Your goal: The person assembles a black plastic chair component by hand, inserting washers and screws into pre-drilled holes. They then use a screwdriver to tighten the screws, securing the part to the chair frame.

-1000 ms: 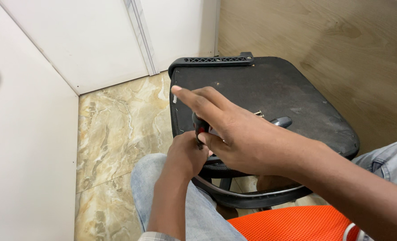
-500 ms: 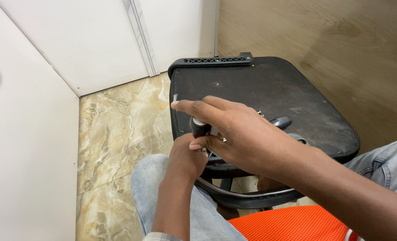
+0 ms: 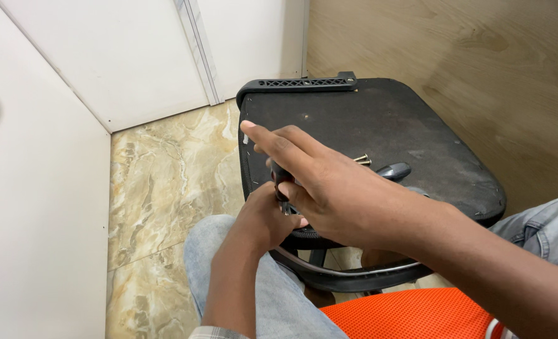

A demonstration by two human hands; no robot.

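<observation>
I am watching from the head camera, reading left to right. The left hand [image 3: 267,220] is sitting low against the near edge of the upturned black chair seat [image 3: 379,125], its fingers curled closed around something at that rim; what they are pinching I cannot tell, as the right hand is covering it. Just above it, the dark tool handle [image 3: 280,176] is standing nearly upright, and the right hand [image 3: 335,188] is wrapping around it, forefinger stretched out towards the left, the other fingers gripping the handle.

Further right, two brass-coloured screws [image 3: 362,160] are lying loose on the seat underside, beside a dark lever [image 3: 392,171].

In my judgement, the risks are these: the tool tip is hidden under both hands, so it may be slipping off its fastener and jabbing the left hand just beneath it. The loose screws are lying on a sloping surface, and any jolt to the seat could be sending them rolling onto the marble floor [image 3: 166,182].

Against the earlier frames, the right hand is rising slightly and its forefinger is pointing more to the left; the left hand, seat and screws are staying where they were.
</observation>
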